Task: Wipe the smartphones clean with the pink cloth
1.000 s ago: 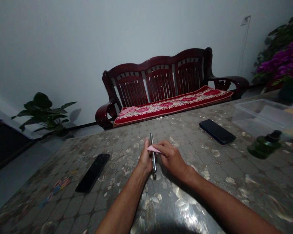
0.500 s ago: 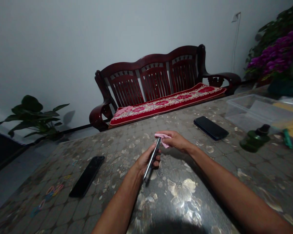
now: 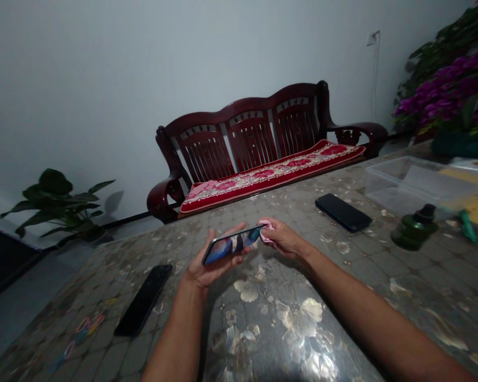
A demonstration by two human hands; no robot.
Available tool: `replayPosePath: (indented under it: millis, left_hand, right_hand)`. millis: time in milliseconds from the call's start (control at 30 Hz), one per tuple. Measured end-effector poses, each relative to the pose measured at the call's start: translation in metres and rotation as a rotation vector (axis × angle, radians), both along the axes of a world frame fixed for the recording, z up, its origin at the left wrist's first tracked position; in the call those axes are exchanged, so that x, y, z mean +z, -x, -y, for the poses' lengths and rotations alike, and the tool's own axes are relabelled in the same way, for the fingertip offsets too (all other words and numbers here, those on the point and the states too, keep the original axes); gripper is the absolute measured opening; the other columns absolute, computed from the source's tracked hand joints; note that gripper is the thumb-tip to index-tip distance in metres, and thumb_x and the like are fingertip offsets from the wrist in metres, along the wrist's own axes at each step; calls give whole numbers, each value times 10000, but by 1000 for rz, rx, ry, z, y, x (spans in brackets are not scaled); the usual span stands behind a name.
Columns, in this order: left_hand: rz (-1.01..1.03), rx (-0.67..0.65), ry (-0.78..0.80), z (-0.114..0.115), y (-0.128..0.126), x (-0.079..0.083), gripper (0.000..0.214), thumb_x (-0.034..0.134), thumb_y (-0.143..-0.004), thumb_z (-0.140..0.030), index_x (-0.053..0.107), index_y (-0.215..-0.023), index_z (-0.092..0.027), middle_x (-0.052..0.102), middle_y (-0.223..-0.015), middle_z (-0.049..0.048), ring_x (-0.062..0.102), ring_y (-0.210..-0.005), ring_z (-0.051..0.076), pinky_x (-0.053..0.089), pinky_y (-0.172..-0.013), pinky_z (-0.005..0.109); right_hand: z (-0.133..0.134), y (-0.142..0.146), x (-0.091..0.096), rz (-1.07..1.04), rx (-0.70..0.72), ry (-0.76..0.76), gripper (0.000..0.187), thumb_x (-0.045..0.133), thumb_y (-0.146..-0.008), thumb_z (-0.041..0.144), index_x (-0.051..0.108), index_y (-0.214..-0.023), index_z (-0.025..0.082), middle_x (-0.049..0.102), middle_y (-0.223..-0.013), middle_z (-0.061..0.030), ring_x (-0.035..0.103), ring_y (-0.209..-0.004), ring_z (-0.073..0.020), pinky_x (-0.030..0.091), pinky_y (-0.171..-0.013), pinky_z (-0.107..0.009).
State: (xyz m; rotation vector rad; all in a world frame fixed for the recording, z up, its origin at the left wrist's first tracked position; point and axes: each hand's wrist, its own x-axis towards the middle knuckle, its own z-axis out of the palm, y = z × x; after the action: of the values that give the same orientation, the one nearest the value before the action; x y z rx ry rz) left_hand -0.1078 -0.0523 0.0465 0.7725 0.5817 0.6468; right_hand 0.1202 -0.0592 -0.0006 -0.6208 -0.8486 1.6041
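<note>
My left hand (image 3: 207, 268) holds a smartphone (image 3: 231, 245) above the table, screen turned up and reflecting light, palm under it and fingers curled round its edges. My right hand (image 3: 282, 239) is closed on a small pink cloth (image 3: 266, 231) pressed against the phone's far end. A second black phone (image 3: 144, 298) lies flat on the patterned table (image 3: 287, 323) to the left. A third black phone (image 3: 343, 211) lies flat to the right.
A dark green bottle (image 3: 415, 231) and a clear plastic box (image 3: 418, 183) stand at the right. Coloured rubber bands (image 3: 83, 330) lie near the left edge. Beyond the table are a wooden bench (image 3: 258, 143) with a red cushion, a potted plant (image 3: 58, 199) and purple flowers (image 3: 454, 93).
The phone went from standing on its edge to lying nearly flat in my left hand, screen up. My right hand with the pink cloth moved from the phone's side to its far end.
</note>
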Motion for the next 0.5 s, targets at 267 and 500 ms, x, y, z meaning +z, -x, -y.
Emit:
replayPosePath:
  millis: [267, 500]
  left_hand:
    - [-168, 97, -418, -7, 21, 1, 740, 1016, -393, -304, 741, -1063, -153, 746, -892, 107, 697, -849, 285, 520, -643, 274]
    - [-62, 256, -413, 0, -2, 0, 924, 1024, -358, -356, 708, -1212, -197, 737, -1184, 134, 718, -980, 328, 584, -839, 364]
  right_hand:
    - [14, 45, -22, -465, 233, 324, 321, 731, -754, 10, 509, -886, 200, 492, -690, 58, 416, -502, -43, 238, -403, -85]
    - [26, 72, -26, -562, 342, 466, 273, 667, -818, 11, 475, -876, 197, 476, -695, 49, 423, -504, -45, 251, -416, -82]
